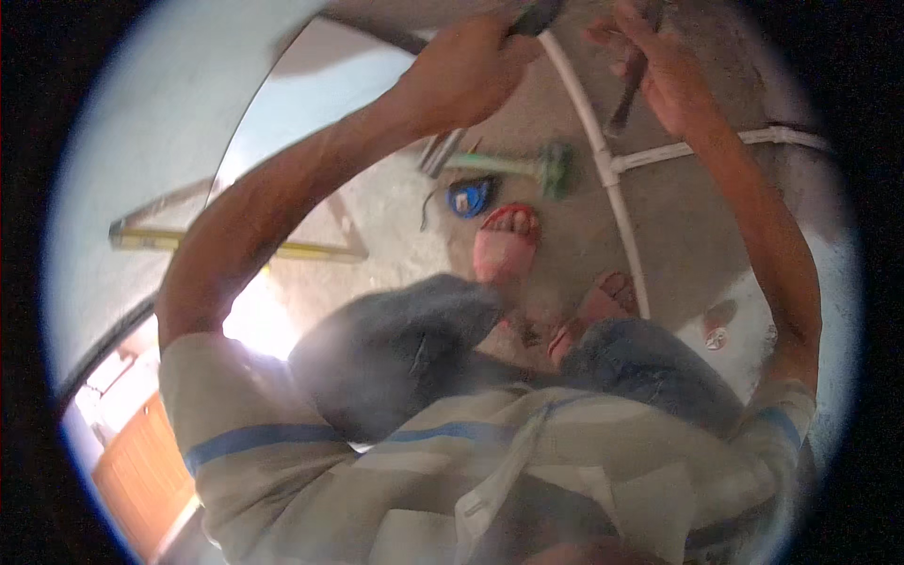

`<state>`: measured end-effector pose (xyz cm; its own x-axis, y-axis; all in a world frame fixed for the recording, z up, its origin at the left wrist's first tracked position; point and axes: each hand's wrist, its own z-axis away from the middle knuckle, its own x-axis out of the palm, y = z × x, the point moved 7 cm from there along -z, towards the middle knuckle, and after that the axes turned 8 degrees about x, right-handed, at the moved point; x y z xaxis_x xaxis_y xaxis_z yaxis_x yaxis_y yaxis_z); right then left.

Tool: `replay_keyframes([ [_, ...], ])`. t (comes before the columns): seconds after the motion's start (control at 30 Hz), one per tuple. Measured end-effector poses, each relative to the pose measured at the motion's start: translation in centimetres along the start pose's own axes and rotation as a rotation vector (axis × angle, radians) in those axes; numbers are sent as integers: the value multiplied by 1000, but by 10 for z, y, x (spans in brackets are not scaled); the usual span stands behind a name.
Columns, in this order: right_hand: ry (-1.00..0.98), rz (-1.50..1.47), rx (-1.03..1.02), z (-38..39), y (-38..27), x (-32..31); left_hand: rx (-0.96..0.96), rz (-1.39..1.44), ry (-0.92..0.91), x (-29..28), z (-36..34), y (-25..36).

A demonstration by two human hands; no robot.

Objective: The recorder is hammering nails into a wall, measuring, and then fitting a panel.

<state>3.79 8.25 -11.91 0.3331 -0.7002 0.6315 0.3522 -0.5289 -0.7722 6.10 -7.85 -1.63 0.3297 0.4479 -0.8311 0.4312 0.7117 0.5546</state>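
My left hand (471, 80) is closed around a dark object (532, 17) at the top, partly cut off. To its right, my right hand (664, 80) grips a long, narrow dark tool (631, 89), its fingers partly blurred. White pipes (603, 141) meet at a junction on the concrete below both hands. A green tool (551, 165) with a pale handle, a silver metal piece (441, 151) and a blue tape measure (471, 198) lie left of the pipes.
My feet in pink slippers (504, 245) are below the tools. A yellow level (320, 250) lies at the left near a large pale sheet (287, 104). A wooden panel (137, 461) shows at the lower left, and a small round item (716, 337) at the lower right.
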Motion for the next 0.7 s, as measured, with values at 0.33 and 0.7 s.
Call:
replay_keyframes([
  [0.33,333,225,389,33,11,32,154,-192,99,14,151,-68],
  [0.7,814,871,703,237,23,-43,-90,-335,-56,134,157,-143],
])
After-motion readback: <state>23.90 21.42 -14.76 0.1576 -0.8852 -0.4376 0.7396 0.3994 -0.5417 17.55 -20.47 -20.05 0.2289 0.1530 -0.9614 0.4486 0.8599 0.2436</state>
